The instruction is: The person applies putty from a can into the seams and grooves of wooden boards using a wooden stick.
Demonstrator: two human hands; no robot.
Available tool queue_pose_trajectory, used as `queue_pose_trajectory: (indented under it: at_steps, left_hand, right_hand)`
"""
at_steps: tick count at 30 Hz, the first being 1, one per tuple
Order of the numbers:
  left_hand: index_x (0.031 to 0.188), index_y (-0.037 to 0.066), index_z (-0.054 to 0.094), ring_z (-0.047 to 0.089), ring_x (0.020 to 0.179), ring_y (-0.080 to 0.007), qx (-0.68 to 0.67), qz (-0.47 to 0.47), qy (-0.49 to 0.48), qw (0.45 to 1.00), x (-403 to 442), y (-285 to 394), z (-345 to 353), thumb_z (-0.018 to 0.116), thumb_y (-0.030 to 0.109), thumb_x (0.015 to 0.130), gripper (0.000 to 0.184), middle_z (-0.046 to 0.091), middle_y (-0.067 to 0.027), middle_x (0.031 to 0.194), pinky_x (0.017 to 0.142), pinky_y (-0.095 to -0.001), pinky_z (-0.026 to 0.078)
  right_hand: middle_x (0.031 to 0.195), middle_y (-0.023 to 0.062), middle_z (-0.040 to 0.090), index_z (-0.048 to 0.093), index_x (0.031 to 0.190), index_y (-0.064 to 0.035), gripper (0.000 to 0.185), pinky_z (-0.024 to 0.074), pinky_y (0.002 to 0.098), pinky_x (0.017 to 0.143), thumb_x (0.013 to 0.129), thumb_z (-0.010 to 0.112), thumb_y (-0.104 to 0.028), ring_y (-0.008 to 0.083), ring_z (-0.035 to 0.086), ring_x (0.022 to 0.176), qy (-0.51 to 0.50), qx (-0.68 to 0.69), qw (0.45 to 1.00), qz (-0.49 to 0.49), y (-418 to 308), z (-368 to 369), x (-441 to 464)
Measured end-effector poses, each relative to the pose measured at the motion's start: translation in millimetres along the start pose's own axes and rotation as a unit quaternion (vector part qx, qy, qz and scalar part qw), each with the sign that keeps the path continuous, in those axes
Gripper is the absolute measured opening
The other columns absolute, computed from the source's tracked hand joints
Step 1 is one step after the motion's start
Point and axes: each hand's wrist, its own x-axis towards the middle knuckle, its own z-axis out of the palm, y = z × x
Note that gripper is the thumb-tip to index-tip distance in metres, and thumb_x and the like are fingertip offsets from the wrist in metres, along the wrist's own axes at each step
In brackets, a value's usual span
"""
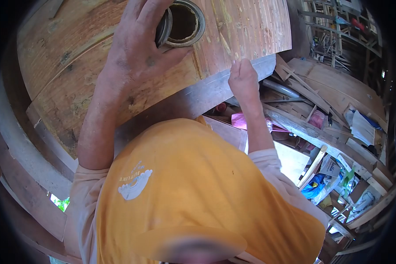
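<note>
On the wooden board (83, 83) at the top stands an open round metal tin (200, 22) with a brownish inside. A second metal rim or lid (164, 28) lies against its left side. My left hand (141, 44) is curled round the left side of the tin and this rim, its thumb stretched below them; part of the fingers is out of frame. To the right, near the board's front edge, my right hand (243, 79) is closed in a pinch over streaked wood. A small pale tip shows at its fingertips, too small to name.
A pale beam edge (207, 94) runs under the board, close to my body. At the right lie wood offcuts (312, 94), a grey tube (281, 89), pink plastic (239, 120), a blue bag (313, 187) and papers (363, 128). A curved pale beam (28, 143) stands at the left.
</note>
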Motion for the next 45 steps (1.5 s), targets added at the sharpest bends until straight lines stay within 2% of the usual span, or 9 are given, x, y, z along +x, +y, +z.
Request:
queue_pose_trajectory:
  at_steps: [11,16,24,26,28,31,37,40,45]
  left_hand:
    - [0.138,-0.001,0.048,0.055,0.120,-0.0402,-0.007,0.012,0.013,1.000,1.5,7.2,2.7,0.088,0.010,0.068,0.082,0.057,-0.0229,0.126,0.101,-0.0465,0.048]
    - [0.139,-0.001,0.047,0.056,0.118,-0.0400,-0.011,0.024,0.022,0.999,0.1,6.2,6.4,0.088,0.010,0.068,0.082,0.057,-0.0224,0.125,0.099,-0.0463,0.048]
    - [0.141,0.000,0.046,0.056,0.117,-0.0406,-0.013,0.022,0.026,0.999,-3.0,4.7,1.2,0.089,0.012,0.068,0.085,0.056,-0.0221,0.126,0.099,-0.0469,0.048]
    - [0.141,0.002,0.047,0.056,0.116,-0.0416,0.000,0.029,0.043,0.999,-2.6,5.9,1.1,0.088,0.011,0.068,0.084,0.056,-0.0219,0.127,0.099,-0.0473,0.048]
    - [0.140,0.003,0.049,0.056,0.114,-0.0412,0.036,0.008,0.001,0.999,-1.7,18.9,-6.0,0.086,0.009,0.070,0.079,0.056,-0.0212,0.125,0.098,-0.0476,0.049]
    - [0.136,0.004,0.054,0.057,0.110,-0.0396,0.066,0.057,-0.030,0.996,1.9,34.5,-0.3,0.082,0.006,0.073,0.070,0.056,-0.0195,0.122,0.097,-0.0475,0.049]
    - [0.133,0.008,0.058,0.057,0.107,-0.0367,0.118,0.166,0.002,0.979,-5.0,38.6,46.9,0.077,0.011,0.079,0.057,0.057,-0.0165,0.118,0.095,-0.0477,0.049]
    - [0.133,0.009,0.058,0.058,0.108,-0.0366,0.112,0.178,-0.027,0.977,-2.9,49.1,46.7,0.077,0.011,0.079,0.058,0.057,-0.0165,0.119,0.095,-0.0476,0.049]
    - [0.134,0.008,0.058,0.057,0.109,-0.0373,0.104,0.177,-0.002,0.979,-7.0,44.4,52.6,0.078,0.011,0.076,0.061,0.057,-0.0170,0.120,0.096,-0.0477,0.049]
  right_hand:
    - [0.088,0.0310,0.062,0.058,0.085,0.0036,0.034,0.0477,0.0545,0.075,0.101,0.058,-0.026,0.0500,0.062,0.085,0.029,0.062,0.994,0.085,-14.0,17.5,-3.3]
    - [0.084,0.0312,0.064,0.062,0.086,0.0045,0.039,0.0495,0.0556,0.078,0.101,0.056,-0.031,0.0511,0.065,0.085,0.091,0.060,0.994,-0.028,-25.9,24.1,63.5]
    - [0.092,0.0341,0.065,0.062,0.092,0.0052,0.038,0.0476,0.0602,0.082,0.103,0.050,-0.028,0.0556,0.061,0.095,-0.020,-0.010,1.000,0.005,-20.6,2.5,24.4]
    - [0.084,0.0271,0.067,0.060,0.092,0.0043,0.037,0.0507,0.0535,0.074,0.103,0.054,-0.031,0.0465,0.067,0.082,0.014,0.004,1.000,-0.007,7.4,8.0,-15.7]
    - [0.073,0.0097,0.061,0.057,0.089,0.0003,0.034,0.0482,0.0405,0.063,0.104,0.058,-0.031,0.0231,0.061,0.067,-0.073,0.108,0.988,0.083,31.9,-9.1,-30.4]
    - [0.068,0.0133,0.055,0.057,0.084,0.0002,0.029,0.0437,0.0363,0.060,0.100,0.063,-0.023,0.0180,0.047,0.062,-0.114,0.280,0.952,0.052,8.4,-70.3,-27.3]
    - [0.068,-0.0031,0.049,0.055,0.078,-0.0039,0.034,0.0364,0.0284,0.054,0.102,0.064,-0.025,0.0066,0.045,0.063,-0.154,0.133,0.964,-0.169,-53.0,-106.0,-0.7]
    - [0.074,0.0154,0.062,0.062,0.096,-0.0005,0.019,0.0487,0.0413,0.064,0.100,0.063,-0.018,0.0300,0.061,0.065,-0.076,-0.018,0.958,-0.276,-67.3,-77.3,12.5]
    - [0.089,0.0215,0.069,0.066,0.103,-0.0016,0.018,0.0514,0.0489,0.073,0.098,0.065,-0.019,0.0433,0.066,0.083,-0.158,0.027,0.962,-0.220,-64.8,-77.8,14.2]
